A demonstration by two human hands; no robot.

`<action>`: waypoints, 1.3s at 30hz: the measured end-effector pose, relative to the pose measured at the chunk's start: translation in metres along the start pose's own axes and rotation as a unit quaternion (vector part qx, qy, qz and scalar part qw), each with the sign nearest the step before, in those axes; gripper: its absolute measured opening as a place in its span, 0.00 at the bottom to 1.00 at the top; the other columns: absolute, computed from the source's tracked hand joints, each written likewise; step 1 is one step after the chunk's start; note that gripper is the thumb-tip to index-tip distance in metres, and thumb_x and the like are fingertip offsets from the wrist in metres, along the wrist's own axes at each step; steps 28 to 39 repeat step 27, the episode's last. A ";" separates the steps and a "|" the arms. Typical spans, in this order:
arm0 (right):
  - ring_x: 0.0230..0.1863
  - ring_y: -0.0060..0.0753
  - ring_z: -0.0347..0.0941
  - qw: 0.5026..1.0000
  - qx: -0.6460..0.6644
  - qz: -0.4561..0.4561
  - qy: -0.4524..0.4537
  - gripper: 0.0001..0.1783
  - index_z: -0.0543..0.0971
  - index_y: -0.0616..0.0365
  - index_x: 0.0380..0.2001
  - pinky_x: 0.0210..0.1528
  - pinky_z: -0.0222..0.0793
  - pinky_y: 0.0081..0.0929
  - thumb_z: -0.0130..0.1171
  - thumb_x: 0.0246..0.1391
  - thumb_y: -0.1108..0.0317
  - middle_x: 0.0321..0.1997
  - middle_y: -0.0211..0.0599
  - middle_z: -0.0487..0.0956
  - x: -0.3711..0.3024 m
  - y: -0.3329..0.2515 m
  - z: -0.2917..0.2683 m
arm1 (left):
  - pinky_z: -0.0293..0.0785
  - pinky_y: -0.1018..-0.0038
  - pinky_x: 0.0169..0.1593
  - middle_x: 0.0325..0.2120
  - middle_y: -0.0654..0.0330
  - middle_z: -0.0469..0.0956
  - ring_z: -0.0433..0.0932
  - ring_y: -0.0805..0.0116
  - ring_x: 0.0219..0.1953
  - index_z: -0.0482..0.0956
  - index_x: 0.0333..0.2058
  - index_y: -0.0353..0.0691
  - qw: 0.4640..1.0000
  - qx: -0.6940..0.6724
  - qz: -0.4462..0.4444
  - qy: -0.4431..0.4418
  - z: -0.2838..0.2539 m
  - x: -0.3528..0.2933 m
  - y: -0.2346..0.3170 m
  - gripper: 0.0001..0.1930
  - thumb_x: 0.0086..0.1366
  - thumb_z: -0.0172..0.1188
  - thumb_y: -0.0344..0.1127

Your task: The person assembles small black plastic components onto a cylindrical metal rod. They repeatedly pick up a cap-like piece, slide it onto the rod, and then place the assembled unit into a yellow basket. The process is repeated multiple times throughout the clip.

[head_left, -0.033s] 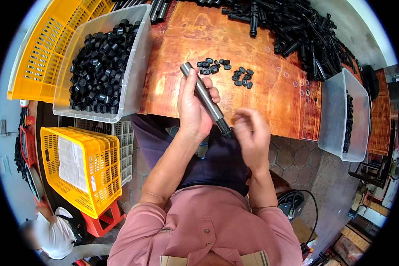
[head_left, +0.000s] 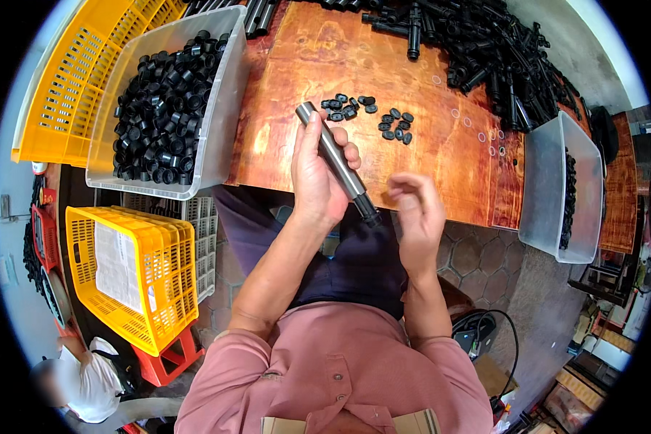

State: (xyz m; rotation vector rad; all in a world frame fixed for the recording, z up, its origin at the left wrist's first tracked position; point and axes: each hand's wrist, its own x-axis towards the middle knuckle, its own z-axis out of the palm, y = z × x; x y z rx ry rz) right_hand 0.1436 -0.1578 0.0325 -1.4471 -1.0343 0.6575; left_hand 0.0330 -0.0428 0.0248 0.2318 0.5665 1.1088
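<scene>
My left hand (head_left: 317,177) is closed around a grey metal tube (head_left: 333,153), held tilted above my lap at the table's near edge. The tube's upper end points away to the left, and its lower end carries a narrower black ribbed piece (head_left: 369,213). To the right of that black end, my right hand (head_left: 418,213) hovers apart from it, fingers loosely bent and slightly blurred, with nothing visible in them. Beyond the tube, small black oval rubber-like pieces lie on the wooden table (head_left: 296,65) in two groups, a left group (head_left: 343,108) and a right group (head_left: 396,127).
A clear bin (head_left: 228,94) of black caps stands at the left, near yellow crates (head_left: 159,267). Black tubular parts (head_left: 495,61) are heaped at the far right. Another clear bin (head_left: 542,188) sits at the right edge. A person (head_left: 94,383) is at lower left.
My right hand has drawn slightly to the right, away from the tube's black end. The left hand and tube have hardly moved.
</scene>
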 end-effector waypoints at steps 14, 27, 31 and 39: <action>0.46 0.35 0.74 0.899 0.423 0.076 0.089 0.31 0.71 0.70 0.47 0.54 0.69 0.33 0.36 0.73 0.47 0.47 0.48 0.75 0.003 0.009 0.053 | 0.64 0.79 0.20 0.21 0.62 0.69 0.67 0.75 0.17 0.67 0.48 0.46 1.000 -0.014 -0.014 0.018 0.005 -0.014 -0.014 0.17 0.75 0.48 0.53; 0.42 0.30 0.74 0.923 0.364 0.080 0.100 0.32 0.70 0.68 0.48 0.48 0.71 0.26 0.36 0.72 0.44 0.43 0.44 0.74 0.005 0.014 0.048 | 0.65 0.79 0.23 0.23 0.63 0.70 0.68 0.74 0.20 0.64 0.52 0.47 1.000 0.016 -0.001 0.022 0.011 -0.028 -0.028 0.14 0.76 0.47 0.47; 0.42 0.30 0.74 0.923 0.364 0.080 0.100 0.32 0.70 0.68 0.48 0.48 0.71 0.26 0.36 0.72 0.44 0.43 0.44 0.74 0.005 0.014 0.048 | 0.65 0.79 0.23 0.23 0.63 0.70 0.68 0.74 0.20 0.64 0.52 0.47 1.000 0.016 -0.001 0.022 0.011 -0.028 -0.028 0.14 0.76 0.47 0.47; 0.42 0.30 0.74 0.923 0.364 0.080 0.100 0.32 0.70 0.68 0.48 0.48 0.71 0.26 0.36 0.72 0.44 0.43 0.44 0.74 0.005 0.014 0.048 | 0.65 0.79 0.23 0.23 0.63 0.70 0.68 0.74 0.20 0.64 0.52 0.47 1.000 0.016 -0.001 0.022 0.011 -0.028 -0.028 0.14 0.76 0.47 0.47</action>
